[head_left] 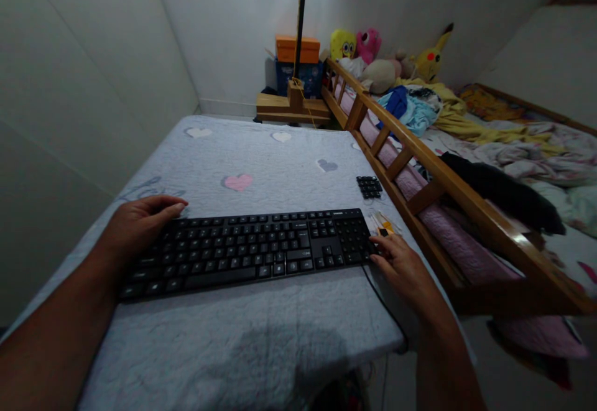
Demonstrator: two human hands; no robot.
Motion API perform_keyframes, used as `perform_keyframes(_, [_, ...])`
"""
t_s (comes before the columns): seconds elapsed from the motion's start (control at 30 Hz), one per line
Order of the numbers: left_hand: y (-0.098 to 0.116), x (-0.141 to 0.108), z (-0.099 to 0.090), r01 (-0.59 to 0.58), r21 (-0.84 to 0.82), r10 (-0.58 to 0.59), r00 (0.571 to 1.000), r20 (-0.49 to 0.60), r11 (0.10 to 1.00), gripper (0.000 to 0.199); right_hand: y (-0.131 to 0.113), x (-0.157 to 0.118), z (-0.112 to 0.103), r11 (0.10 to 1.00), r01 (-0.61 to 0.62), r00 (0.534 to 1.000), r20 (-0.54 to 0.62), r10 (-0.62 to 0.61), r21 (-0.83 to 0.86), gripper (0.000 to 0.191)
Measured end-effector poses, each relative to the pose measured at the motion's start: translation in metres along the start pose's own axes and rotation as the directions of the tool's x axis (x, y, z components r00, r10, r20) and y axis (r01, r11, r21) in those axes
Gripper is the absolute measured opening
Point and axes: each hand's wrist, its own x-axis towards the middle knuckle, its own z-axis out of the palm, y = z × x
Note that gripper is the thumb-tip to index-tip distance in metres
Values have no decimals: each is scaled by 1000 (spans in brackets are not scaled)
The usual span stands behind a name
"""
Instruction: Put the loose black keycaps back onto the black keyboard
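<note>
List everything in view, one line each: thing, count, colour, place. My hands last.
Quilted cover: one, pale blue, in front
Keyboard: one, black, on the cover
Cable: one, black, from the keyboard's near side
Loose keycaps: several, black, behind the keyboard's right end
Small unclear item: one, partly yellow, nearer than the keycaps
Wooden rail: one, brown, right of the cover
Boxes: two, orange above blue, at the back
Pole: one, dark, before the boxes
Wooden base: one, brown, under the pole
Plush toys: at least four, yellow, pink, beige, beyond the rail
Clothes and bedding: uncountable, mixed colours, beyond the rail
Left hand: one, bare, at the keyboard's left end
Right hand: one, bare, at the keyboard's right end
</note>
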Motion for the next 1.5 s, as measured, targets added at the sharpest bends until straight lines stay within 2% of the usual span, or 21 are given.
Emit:
perform_keyframes(0.27, [0,1,0,-13,6,13,1000,-2,1000,48,-3,1,-2,999,5,1000,24,-4,-53,29])
perform_keyframes(0.53, [5,-3,-1,3,8,-3,1000,7,1000,48,-2,0,4,995,33,999,-21,-35,-95,32])
perform_keyframes(0.9, [4,-2,1,6,28,-6,1000,-10,1000,49,-9,4,7,993,-13,998,-55,6,-116,26])
perform_keyframes(1.3, [4,-3,0,22,13,-22,1000,2,1000,50,-15,9,0,995,-98,995,-14,98,8,22])
perform_keyframes(1.5, [2,-2,1,4,2,-4,1000,-2,1000,49,-19,12,-1,993,-120,993,-1,120,10,21])
